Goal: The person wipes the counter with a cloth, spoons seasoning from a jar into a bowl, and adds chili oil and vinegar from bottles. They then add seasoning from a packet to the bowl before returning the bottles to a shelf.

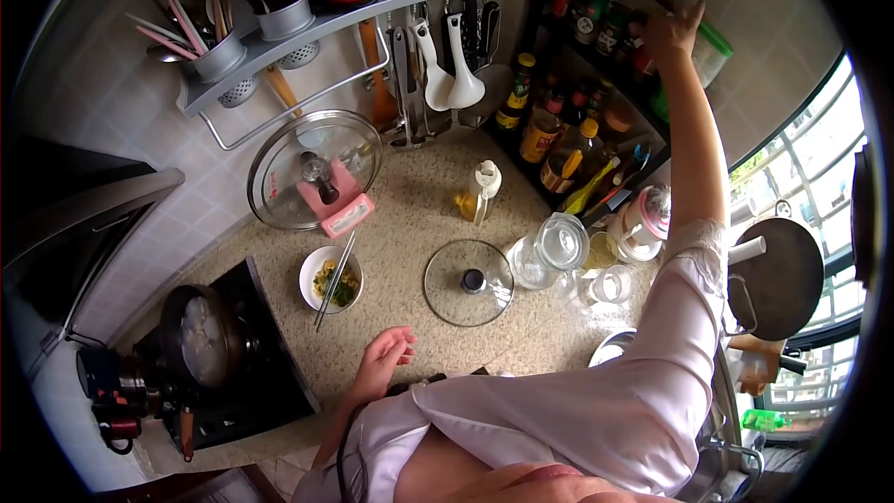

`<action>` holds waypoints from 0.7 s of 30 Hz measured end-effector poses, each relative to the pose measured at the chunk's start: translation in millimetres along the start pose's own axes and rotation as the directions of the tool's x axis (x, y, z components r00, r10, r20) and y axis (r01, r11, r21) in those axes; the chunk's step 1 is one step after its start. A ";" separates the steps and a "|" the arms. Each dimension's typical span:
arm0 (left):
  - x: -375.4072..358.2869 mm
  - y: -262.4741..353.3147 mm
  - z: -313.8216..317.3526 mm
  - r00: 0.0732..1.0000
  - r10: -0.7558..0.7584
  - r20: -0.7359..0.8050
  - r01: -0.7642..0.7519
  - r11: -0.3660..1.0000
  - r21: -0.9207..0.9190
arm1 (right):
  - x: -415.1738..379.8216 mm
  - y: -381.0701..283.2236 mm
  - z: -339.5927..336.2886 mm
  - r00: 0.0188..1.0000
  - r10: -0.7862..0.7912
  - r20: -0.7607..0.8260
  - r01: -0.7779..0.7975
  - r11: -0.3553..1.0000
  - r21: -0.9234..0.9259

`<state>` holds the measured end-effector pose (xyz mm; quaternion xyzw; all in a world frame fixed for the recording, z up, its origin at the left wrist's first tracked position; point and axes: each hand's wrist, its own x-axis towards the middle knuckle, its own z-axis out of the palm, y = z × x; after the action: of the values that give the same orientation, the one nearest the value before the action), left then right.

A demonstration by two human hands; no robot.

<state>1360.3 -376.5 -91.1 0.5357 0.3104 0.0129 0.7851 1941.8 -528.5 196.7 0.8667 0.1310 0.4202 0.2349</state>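
Note:
My right hand is stretched up to the top shelf of the corner rack, among jars and beside a green-lidded container; its fingers show in part, and whether it grips anything is unclear. Low over the counter hangs my left hand, empty, its fingers loosely curled and apart. Near it stands a white bowl of chopped green and yellow food, with chopsticks across it. A glass lid lies flat on the counter between the bowl and a glass jug.
At the left, a pan sits on the black stove. A large glass lid leans in a pink stand. An oil bottle stands before the rack of sauce bottles. Utensils hang from the wall shelf.

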 end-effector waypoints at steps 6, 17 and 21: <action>5.2 -2.8 2.1 1.000 0.009 0.019 -0.009 1.000 0.010 | 14.4 -0.7 11.0 0.979 0.001 0.205 -0.018 0.996 0.084; -0.5 -4.8 0.8 1.000 0.014 -0.024 -0.014 1.000 0.005 | 10.7 1.3 -14.4 0.975 -0.039 0.217 -0.018 0.967 0.256; -4.8 -3.1 1.2 1.000 0.014 -0.023 -0.014 1.000 0.003 | 4.8 -2.0 -19.1 0.986 -0.082 0.148 0.028 0.941 0.336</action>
<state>1356.0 -380.5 -91.2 0.5388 0.3158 0.0242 0.7806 1929.6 -519.0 209.0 0.9208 0.2050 0.3142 0.1065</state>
